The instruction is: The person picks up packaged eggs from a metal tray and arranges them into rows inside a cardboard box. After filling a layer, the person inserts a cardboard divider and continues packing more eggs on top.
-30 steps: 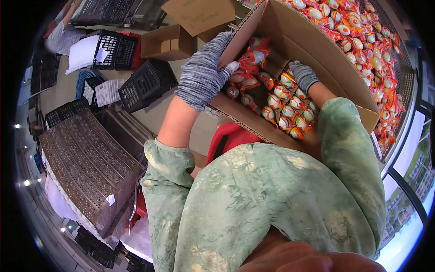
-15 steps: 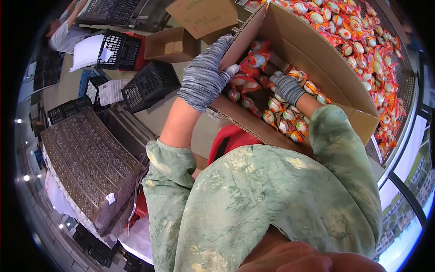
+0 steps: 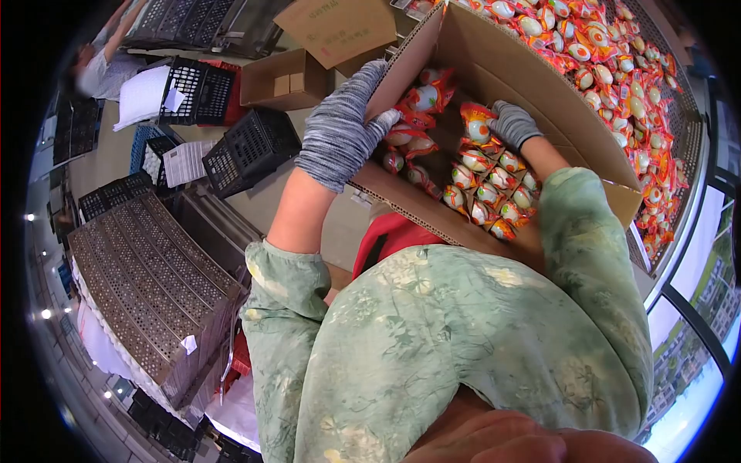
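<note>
My left hand (image 3: 343,123), in a grey striped knit glove, is closed over the near left wall of a cardboard box (image 3: 532,85), thumb on the inside. My right hand (image 3: 515,125), gloved alike, is down inside the box with its fingers against an egg in red-orange clear wrapping (image 3: 476,127); it appears to grip this packet, though some fingertips are hidden. Below that hand, several wrapped eggs (image 3: 494,185) stand close together in rows with brown dividers between them. More wrapped eggs (image 3: 421,104) lie loosely heaped at the box's left end.
A large pile of wrapped eggs (image 3: 617,85) lies on a perforated surface beyond the box. At left are black crates (image 3: 251,150), an open carton (image 3: 282,81), another carton (image 3: 340,31) and a stack of perforated brown trays (image 3: 154,278). Another person (image 3: 100,69) is at far upper left.
My right hand has moved up and right inside the box, uncovering more of the rows. A wrapped egg now shows upright at its fingers. My left hand keeps its hold on the box wall.
</note>
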A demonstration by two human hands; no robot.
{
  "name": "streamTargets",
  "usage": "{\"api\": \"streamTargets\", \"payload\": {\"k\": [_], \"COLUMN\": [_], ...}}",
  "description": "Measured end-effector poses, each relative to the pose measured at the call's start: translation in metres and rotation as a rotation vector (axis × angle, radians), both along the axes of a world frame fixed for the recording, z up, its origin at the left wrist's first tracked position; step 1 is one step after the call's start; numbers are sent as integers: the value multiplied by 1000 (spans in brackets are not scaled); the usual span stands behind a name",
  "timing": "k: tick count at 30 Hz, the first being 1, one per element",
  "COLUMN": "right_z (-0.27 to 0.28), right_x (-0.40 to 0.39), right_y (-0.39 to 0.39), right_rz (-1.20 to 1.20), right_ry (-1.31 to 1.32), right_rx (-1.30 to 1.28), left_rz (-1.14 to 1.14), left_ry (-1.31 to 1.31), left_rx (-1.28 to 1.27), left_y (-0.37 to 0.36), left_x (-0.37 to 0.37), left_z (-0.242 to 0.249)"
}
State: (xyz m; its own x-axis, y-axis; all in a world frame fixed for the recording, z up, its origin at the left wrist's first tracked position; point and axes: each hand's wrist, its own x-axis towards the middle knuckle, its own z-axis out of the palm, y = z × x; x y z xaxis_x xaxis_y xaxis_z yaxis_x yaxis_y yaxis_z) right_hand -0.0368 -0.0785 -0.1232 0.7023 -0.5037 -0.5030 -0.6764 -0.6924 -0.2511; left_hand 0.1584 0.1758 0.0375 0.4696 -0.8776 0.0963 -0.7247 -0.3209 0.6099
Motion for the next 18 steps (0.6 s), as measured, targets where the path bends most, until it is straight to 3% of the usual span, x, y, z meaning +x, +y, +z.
{"api": "streamTargets", "payload": {"k": [3,8,11,12,15,18], "right_z": [1,9,36,27,2,-5], "right_x": [-4,-10,-18,-19,-20,-9], "right_y": [18,16,25,27,23,23], "right_rz": [-167,-203,380,458,519,430], "right_ry": [-130,-492,-523,-394,-501,-240], "right_rx": [-21,135,183,143,-31,39], "left_rz": [-1,-5,-3,-2,-16,-10], "left_ry": [9,-17,13,17,13,15], "left_rx": [12,-4,0,-1,-21,-1], "left_y": [-1,-1,0,0,-1,0], "left_x": [2,2,2,2,2,1], "left_z": [0,-3,-1,-1,-3,0]}}
